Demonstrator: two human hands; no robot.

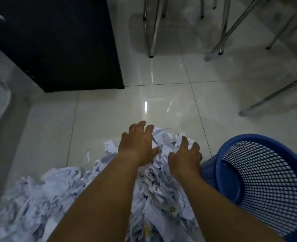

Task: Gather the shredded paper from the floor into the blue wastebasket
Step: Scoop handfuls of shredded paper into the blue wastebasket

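One heap of white shredded paper (pixel 39 198) on glossy white tiled floor (pixel 126 105), print blurred, unreadable. Left hand (pixel 139 142) and right hand (pixel 186 154) side by side, apart, fingers spread, resting on heap's far end. One blue mesh plastic wastebasket (pixel 259 137) just right of heap, mouth tilted toward camera. One black cabinet (pixel 57 41) far left.

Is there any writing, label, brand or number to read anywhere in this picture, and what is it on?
No text here can be read.
Shredded paper: dark printed marks on the strips, too small and blurred to read.
Blue wastebasket: no label or brand shows.
Black cabinet: no writing shows.
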